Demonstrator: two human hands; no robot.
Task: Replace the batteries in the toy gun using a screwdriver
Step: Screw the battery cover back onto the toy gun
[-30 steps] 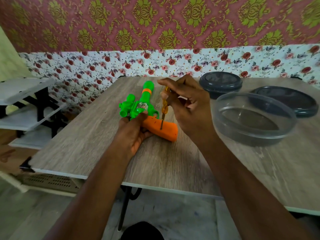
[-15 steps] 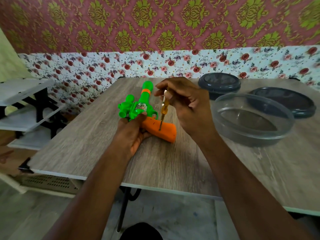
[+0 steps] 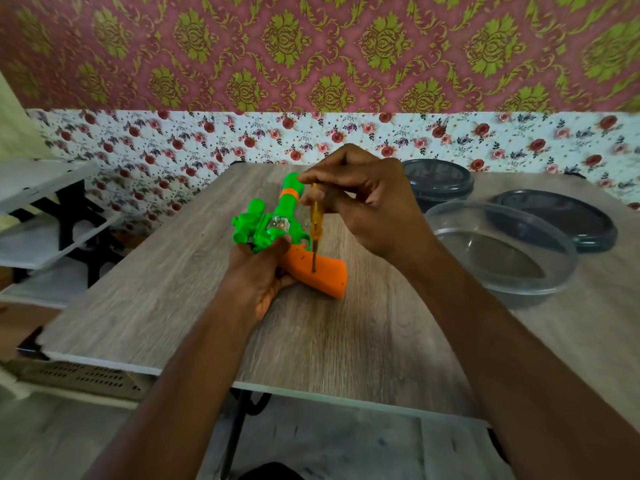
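A toy gun (image 3: 277,220) with a green barrel and an orange grip (image 3: 322,271) lies on its side on the wooden table (image 3: 173,289). My left hand (image 3: 259,275) grips the gun's middle from below and holds it still. My right hand (image 3: 367,206) pinches the top of a screwdriver (image 3: 316,226) with a yellow see-through handle. The screwdriver stands nearly upright, and its metal tip touches the orange grip. No batteries are visible.
A clear round bowl (image 3: 502,251) sits to the right of the gun. Behind it are a dark round lid (image 3: 557,223) and a dark container (image 3: 440,185). A white shelf unit (image 3: 41,216) stands left of the table, with the floor below the near edge.
My right hand's fingers have shifted round the screwdriver's top, as in turning it. The tip stays on the orange grip. The left hand keeps the gun in place.
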